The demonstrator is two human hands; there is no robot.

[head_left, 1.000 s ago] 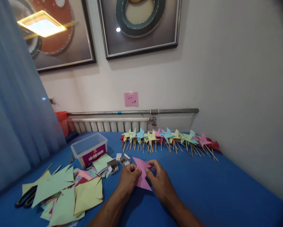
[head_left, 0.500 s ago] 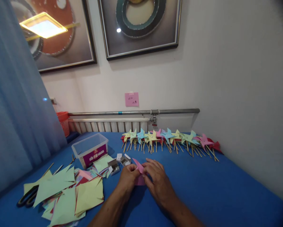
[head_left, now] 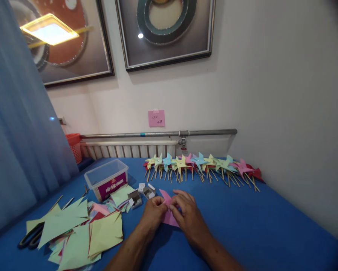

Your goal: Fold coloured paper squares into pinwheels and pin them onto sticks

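Observation:
Between my two hands, a pink paper pinwheel (head_left: 170, 219) is held just above the blue table, its corners partly folded in. My left hand (head_left: 154, 212) is closed, pinching the paper's left side near the centre. From the other side, my right hand (head_left: 185, 210) presses its thumb and fingertips on the folded paper near the middle. The fingers hide the pinwheel's centre. Just beyond my left hand sit two small open boxes, a nearer one (head_left: 135, 199) with small shiny bits inside and a farther one (head_left: 149, 192).
Cut paper sheets (head_left: 105, 233) lie piled at the left beside black-handled scissors (head_left: 30, 237). Behind them stands a clear plastic tub (head_left: 106, 177) with a purple label. Several finished pinwheels on sticks (head_left: 181, 163) line the back. A blue curtain (head_left: 19, 131) hangs at left.
The pink paper has turned slightly in my hands, and its lower part now shows farther toward the right. My right fingertips have drawn in closer to its centre.

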